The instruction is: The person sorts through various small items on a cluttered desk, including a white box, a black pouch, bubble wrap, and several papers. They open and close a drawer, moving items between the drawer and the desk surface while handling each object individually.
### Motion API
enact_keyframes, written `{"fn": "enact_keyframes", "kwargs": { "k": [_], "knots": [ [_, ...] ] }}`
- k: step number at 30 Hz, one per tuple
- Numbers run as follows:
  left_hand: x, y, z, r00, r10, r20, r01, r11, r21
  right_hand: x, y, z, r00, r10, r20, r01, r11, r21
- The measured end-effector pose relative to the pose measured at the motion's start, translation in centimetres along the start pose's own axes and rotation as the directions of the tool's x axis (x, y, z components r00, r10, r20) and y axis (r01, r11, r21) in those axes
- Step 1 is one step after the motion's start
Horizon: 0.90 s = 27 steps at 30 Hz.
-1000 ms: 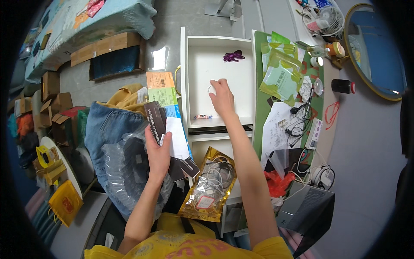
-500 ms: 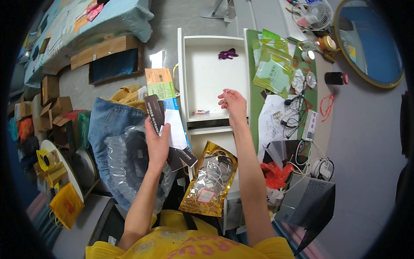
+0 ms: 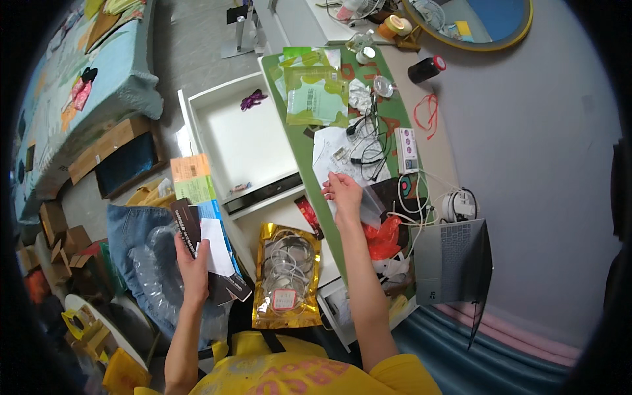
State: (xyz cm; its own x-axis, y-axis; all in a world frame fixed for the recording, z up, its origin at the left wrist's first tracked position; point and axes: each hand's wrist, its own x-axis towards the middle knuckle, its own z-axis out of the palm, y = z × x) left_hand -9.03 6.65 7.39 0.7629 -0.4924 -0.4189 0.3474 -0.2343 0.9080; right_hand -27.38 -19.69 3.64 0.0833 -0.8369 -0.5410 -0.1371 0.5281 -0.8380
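My left hand (image 3: pixel 192 266) is closed around a bundle of papers: dark printed cards (image 3: pixel 187 224), a white sheet (image 3: pixel 217 245) and a long orange, green and blue leaflet (image 3: pixel 191 168). My right hand (image 3: pixel 344 196) is above the green desk mat, over a white sheet with drawings (image 3: pixel 329 150). Its fingertips are drawn together; anything between them is too small to make out. To its left the white upper drawer (image 3: pixel 263 141) stands pulled out, with a purple object (image 3: pixel 253 99) and a small wrapped piece (image 3: pixel 241 188) inside. A gold zip bag of white cables (image 3: pixel 286 315) lies over the lower drawer.
On the green mat (image 3: pixel 316 174) are green pouches (image 3: pixel 317 99), black earphones (image 3: pixel 368 160), a power strip (image 3: pixel 406 150) and a red plastic bag (image 3: pixel 383 232). An open laptop (image 3: pixel 454 260) stands at the right. Jeans (image 3: pixel 131 227) and clear plastic wrap (image 3: pixel 158 270) lie left.
My view has swung to the right. The right hand has moved from above the upper drawer to over the desk mat. My left hand keeps hold of the papers.
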Motion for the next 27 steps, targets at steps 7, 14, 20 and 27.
{"fn": "enact_keyframes", "kwargs": {
  "k": [7, 14, 20, 27],
  "knots": [
    [-2.7, 5.5, -9.4, 0.866, 0.162, -0.473, -0.211, 0.976, -0.052, -12.5, 2.6, -0.4, 0.974, 0.089, 0.210, -0.077, 0.995, -0.066],
    [-5.8, 5.8, -15.7, 0.787, 0.172, -0.593, -0.283, 0.954, -0.099, -19.3, 7.8, -0.4, 0.882, 0.321, 0.345, -0.293, 0.947, -0.133],
    [-9.7, 4.7, -12.3, 0.875, 0.093, -0.476, -0.144, 0.987, -0.071, -24.8, 12.3, -9.8, 0.892, 0.412, 0.187, -0.361, 0.898, -0.252],
    [-10.6, 3.9, -7.8, 0.961, -0.063, -0.271, 0.022, 0.988, -0.150, -30.6, 17.3, -11.4, 0.968, 0.133, 0.215, -0.008, 0.867, -0.499]
  ]
}}
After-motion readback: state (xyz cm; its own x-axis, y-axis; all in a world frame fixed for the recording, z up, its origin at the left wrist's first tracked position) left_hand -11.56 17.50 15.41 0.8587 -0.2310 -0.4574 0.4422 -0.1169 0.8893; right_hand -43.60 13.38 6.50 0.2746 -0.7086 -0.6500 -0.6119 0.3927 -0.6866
